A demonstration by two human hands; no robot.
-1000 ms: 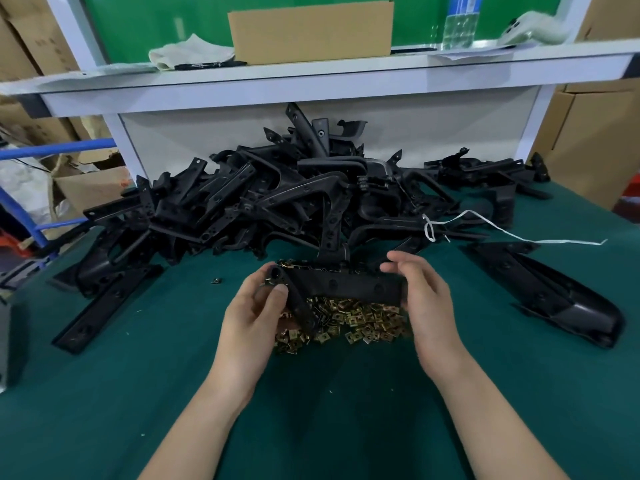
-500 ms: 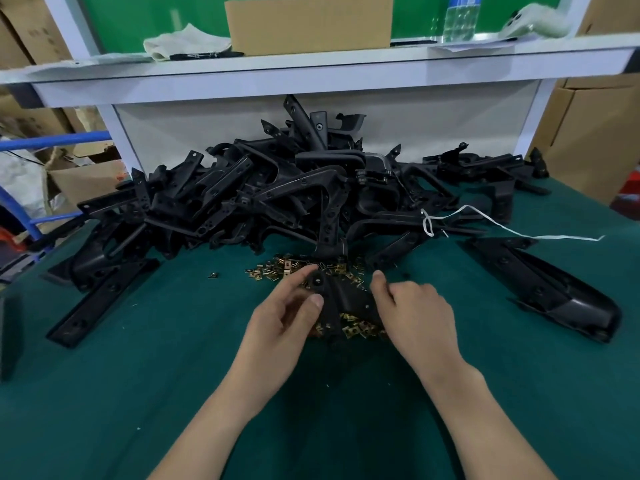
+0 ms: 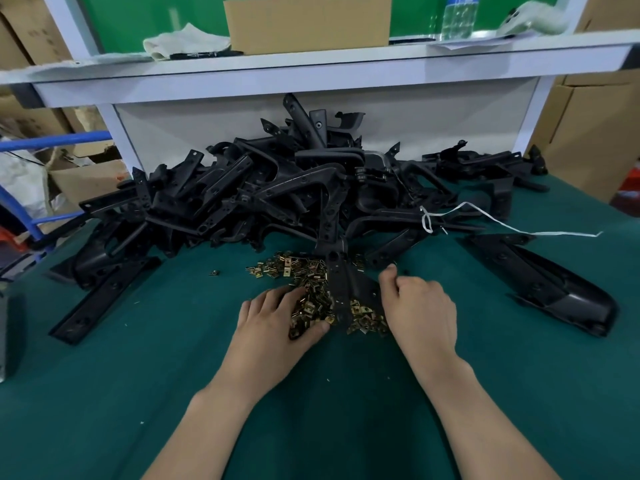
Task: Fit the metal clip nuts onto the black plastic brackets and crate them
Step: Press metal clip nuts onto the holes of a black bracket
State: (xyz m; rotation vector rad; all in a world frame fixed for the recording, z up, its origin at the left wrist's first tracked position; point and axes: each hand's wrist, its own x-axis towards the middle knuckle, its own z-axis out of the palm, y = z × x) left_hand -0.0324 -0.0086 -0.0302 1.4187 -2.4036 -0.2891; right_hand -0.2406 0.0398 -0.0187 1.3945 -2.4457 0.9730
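Raised a second ago, the black plastic bracket (image 3: 341, 289) is now laid on the brass-coloured metal clip nuts (image 3: 291, 270). Nuts are pinched by the left hand (image 3: 273, 323) at the bracket's nine o'clock. Whether anything is held by the right hand (image 3: 422, 306), at three o'clock, cannot be told. Fitting likely follows.

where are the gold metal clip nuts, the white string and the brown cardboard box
gold metal clip nuts (image 3: 308, 275): head view, middle of the loose heap
white string (image 3: 426, 220): head view, knotted left end
brown cardboard box (image 3: 308, 22): head view, front face
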